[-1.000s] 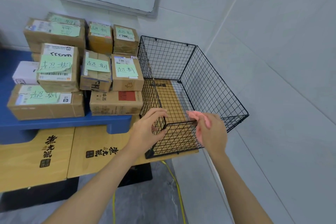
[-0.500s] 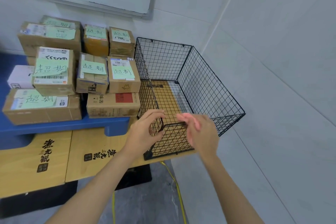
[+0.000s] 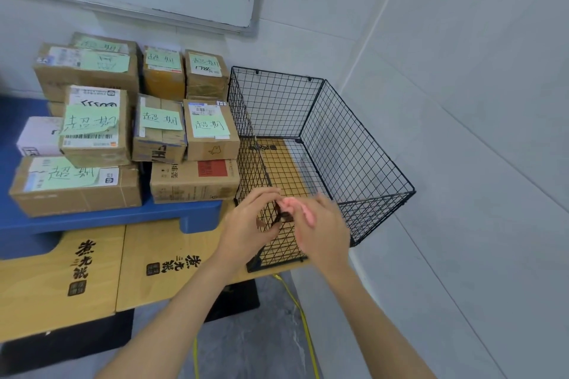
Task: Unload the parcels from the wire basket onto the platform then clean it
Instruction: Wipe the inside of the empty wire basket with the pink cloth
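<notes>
Wire basket [image 3: 354,157] by wall [image 3: 468,95], left hand [image 3: 251,226], right hand [image 3: 321,232] at corner

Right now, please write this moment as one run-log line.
wire basket: empty | parcels: stacked on blue platform | left hand, right hand: at basket's near corner, grip unclear

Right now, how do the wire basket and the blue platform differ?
The wire basket is black open mesh and empty; the blue platform is solid and stacked with parcels. The wire basket has tall walls and stands by the right wall; the blue platform is low and lies left of it. Both rest on the wooden table.
</notes>
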Available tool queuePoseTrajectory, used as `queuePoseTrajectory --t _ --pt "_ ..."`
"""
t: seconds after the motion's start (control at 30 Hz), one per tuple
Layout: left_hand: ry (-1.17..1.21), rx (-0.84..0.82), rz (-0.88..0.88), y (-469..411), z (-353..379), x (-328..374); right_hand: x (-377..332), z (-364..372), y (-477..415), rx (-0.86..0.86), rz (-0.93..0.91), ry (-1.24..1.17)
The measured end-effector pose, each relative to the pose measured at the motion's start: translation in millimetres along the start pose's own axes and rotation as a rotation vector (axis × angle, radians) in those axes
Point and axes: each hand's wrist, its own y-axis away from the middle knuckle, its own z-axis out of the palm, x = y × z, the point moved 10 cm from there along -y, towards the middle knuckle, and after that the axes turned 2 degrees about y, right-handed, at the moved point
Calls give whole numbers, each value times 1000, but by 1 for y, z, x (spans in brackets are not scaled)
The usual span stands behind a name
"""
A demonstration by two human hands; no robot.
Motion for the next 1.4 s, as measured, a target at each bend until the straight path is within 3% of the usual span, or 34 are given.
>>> queuePoseTrajectory --t 0.1,0.27,0.6,0.7,0.83,1.0,1.17,1.4 --pt "-2 -4 -8 2 1 -2 45 -10 -18 -21 52 106" --pt "20 -13 -7 2 1 -2 107 -44 -33 18 240 -37" --pt "8 25 -2 3 2 1 -5 -3 1 35 11 -32" --pt "-10 23 -13 3 2 3 -2 -11 1 45 -39 -53" --pt "-32 38 -74 2 -1 6 51 -23 -18 42 -37 1" --pt "-33 26 -97 1 1 8 159 -39 -47 21 177 -3" --pt "-270 93 -81 -5 1 29 128 -44 -40 89 11 -75" --pt "-523 100 -48 -52 45 56 87 -19 -24 102 -33 -133"
